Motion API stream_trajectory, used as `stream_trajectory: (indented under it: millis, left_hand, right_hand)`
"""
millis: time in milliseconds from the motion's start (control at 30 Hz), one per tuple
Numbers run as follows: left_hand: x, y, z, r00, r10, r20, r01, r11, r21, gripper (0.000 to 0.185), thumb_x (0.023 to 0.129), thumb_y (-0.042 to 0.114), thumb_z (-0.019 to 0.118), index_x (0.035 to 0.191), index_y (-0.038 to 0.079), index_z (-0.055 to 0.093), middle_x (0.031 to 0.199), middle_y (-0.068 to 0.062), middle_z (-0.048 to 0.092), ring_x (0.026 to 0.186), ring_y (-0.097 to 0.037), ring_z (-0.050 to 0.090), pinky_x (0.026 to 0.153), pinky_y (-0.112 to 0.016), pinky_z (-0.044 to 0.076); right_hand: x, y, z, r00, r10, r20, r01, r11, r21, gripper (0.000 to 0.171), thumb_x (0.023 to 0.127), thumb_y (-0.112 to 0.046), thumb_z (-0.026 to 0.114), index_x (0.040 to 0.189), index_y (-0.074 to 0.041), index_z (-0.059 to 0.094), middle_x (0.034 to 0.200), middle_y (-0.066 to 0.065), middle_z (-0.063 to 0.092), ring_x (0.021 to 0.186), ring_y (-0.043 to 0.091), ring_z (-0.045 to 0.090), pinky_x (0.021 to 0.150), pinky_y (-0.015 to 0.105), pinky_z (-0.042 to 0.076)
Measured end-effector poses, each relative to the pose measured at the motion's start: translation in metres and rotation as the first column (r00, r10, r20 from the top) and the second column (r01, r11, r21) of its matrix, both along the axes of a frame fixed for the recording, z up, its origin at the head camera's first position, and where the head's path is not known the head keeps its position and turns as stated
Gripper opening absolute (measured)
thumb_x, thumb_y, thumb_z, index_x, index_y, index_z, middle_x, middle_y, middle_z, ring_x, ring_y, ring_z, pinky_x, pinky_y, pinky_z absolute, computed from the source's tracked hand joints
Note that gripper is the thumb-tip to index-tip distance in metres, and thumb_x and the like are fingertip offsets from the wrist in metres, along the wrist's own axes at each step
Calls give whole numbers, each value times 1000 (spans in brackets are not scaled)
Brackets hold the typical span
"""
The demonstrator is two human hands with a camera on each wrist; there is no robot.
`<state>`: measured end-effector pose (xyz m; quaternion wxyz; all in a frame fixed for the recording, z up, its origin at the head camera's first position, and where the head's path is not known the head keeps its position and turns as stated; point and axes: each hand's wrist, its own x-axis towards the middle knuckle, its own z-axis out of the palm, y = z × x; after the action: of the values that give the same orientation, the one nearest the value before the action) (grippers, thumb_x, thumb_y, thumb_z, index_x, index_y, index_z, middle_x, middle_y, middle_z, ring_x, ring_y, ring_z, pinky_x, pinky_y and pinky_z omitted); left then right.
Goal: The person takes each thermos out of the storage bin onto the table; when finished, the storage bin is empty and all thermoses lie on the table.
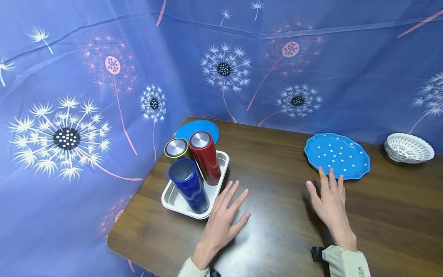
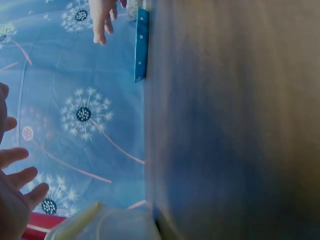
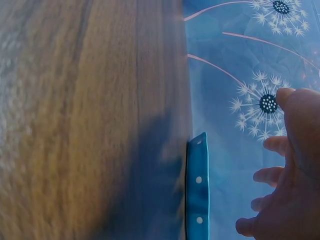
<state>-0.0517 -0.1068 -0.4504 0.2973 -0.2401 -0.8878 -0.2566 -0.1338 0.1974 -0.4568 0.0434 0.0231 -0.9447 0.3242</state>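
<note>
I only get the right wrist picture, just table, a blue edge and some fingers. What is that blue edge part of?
Observer: A blue plate with white dots, lying flat on the table.
Operator: Is the other hand holding something?
Observer: No, the left hand is open, beside a metal tray.
Operator: What's in the tray?
Observer: Three upright tumblers: the blue tumbler, the red tumbler and the gold tumbler.

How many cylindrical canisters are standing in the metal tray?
3, all upright in the tray: the blue canister nearest the person, the red canister behind it, the gold canister at the back left. Nothing suggests a hidden fourth.
</note>
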Motion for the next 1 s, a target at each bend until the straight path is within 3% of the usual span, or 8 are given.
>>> stream_trajectory:
  millis: [167,367,667,833,1000]
  left_hand:
    - [12,-13,-5,998,-26,-64,27,999,23,46,101,37,47,137,10,56,148,-15,46,131,-36,46,97,-51,44]
    - [27,-26,-9,990,-12,-143,20,998,57,40,101,29,48,131,5,61,142,-16,51,127,-33,50,96,-47,44]
    - [34,-49,-12,959,27,-283,18,987,157,34,100,20,49,118,-4,66,124,-23,61,110,-33,59,92,-39,45]
    - [38,-66,-16,933,123,-339,-44,972,232,31,100,18,50,109,-4,68,113,-21,65,97,-31,62,82,-37,46]
    - [41,-90,-18,919,243,-312,-140,938,318,27,98,14,52,107,-7,67,109,-22,65,94,-31,60,89,-31,43]
  right_hand:
    - [-1,-3,-3,1000,18,16,-18,1000,1,71,104,-44,33,155,-2,10,156,36,-5,139,54,-16,107,70,-7]
    - [-4,-6,-5,999,41,10,-41,999,-6,70,104,-43,33,155,-1,9,155,37,-6,139,55,-17,106,70,-8]
    - [-2,-6,-6,999,49,-4,-49,999,-22,69,104,-40,33,155,0,7,155,37,-8,138,54,-20,106,70,-10]
    - [-4,-9,-9,998,60,10,-60,998,-14,70,104,-40,33,155,-1,5,155,35,-11,138,53,-22,106,68,-12]
    - [-7,-16,-10,997,72,23,-72,997,-7,71,104,-41,32,155,0,4,155,35,-12,137,54,-22,106,69,-12]
